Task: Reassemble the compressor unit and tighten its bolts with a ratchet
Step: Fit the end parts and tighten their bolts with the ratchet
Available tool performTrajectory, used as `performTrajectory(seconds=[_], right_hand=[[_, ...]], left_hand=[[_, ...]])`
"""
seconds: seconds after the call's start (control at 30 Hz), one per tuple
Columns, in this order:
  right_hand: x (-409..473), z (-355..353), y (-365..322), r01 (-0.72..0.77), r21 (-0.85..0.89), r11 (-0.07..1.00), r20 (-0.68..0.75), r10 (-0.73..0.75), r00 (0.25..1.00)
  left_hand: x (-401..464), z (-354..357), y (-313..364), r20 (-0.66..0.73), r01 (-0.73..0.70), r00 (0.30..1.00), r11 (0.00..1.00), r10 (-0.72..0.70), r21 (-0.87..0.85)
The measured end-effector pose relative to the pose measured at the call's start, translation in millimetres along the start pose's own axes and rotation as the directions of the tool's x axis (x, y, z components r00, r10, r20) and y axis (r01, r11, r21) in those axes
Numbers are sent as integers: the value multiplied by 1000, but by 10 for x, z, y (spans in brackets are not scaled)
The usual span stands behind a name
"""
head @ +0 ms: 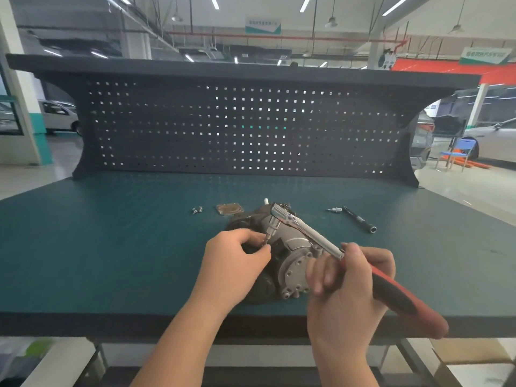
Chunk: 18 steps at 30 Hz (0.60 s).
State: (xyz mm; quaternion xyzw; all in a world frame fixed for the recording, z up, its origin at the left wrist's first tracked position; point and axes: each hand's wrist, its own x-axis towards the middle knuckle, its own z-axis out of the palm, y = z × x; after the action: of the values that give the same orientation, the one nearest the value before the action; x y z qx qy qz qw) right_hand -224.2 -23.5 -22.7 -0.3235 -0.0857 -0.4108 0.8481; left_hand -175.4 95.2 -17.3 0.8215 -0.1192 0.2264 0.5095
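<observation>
Ratchet [312,233] in right hand [346,286] — socket seemingly beside left hand [234,263]

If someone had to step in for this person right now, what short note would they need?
Left hand: fingers pinch at the socket tip, on the compressor.
Right hand: grips the ratchet near its red handle.
On the bench, behind the compressor: two loose bolts, a small plate, a bit and an extension bar.
Done: ratchet set on a bolt.
Left: tighten it, then probably fit the plate and bolts.
</observation>
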Motion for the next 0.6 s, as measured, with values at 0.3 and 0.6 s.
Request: performTrajectory(seconds=[0.3, 0.6], right_hand=[[88, -39, -38, -95, 32, 995, 1, 95, 996], [-23, -5, -20, 23, -45, 999, -14, -24, 1000]], left_hand=[[38, -68, -49, 62, 12, 998, 999, -9, -50], [191, -253, 48, 222, 30, 975, 985, 9, -172]])
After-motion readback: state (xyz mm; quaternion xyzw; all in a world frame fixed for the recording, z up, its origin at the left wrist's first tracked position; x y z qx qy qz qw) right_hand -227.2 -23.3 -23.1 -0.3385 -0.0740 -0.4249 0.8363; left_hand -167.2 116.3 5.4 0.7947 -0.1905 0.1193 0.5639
